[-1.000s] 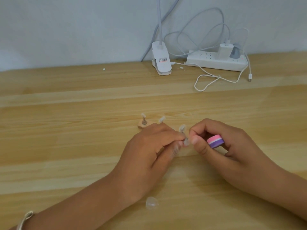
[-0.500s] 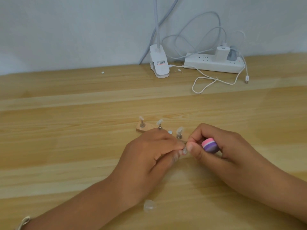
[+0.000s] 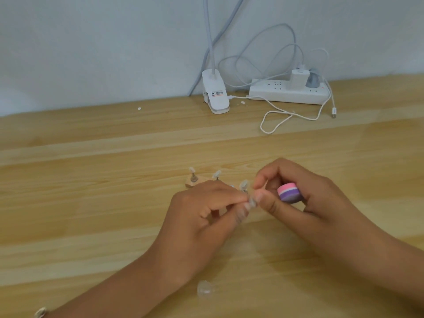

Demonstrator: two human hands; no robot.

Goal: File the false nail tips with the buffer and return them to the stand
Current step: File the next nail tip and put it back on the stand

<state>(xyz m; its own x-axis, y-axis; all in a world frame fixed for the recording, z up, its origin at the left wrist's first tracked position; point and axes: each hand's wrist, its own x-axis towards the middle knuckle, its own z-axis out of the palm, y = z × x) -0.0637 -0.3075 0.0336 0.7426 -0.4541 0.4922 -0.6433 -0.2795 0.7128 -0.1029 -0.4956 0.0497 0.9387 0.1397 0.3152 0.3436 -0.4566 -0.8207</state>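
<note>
Pinch first: L hand [image 3: 206, 216] has thumb + forefinger closed on a small clear nail tip [image 3: 252, 202], other fingers curled under. R hand [image 3: 305, 193] meets it from the R side, thumb + forefinger ends right at the tip; blur hides whether they touch it. R hand's other fingers wrap the pink/purple buffer [image 3: 288, 192], just R of the pinch, one end showing. Wooden stand [image 3: 195, 181] lies just behind and L of the pinch, partly hidden by L knuckles. Three pegs w/ tips rise from it, the nearest peg tip [image 3: 244, 185] just behind the pinch. Loose clear tip [image 3: 205, 291] lies on the table [image 3: 91, 203], well toward the person from the grip, beside the L wrist. Clip lamp base [image 3: 215, 95] and power strip [image 3: 289, 94] sit far behind, by the wall.
</note>
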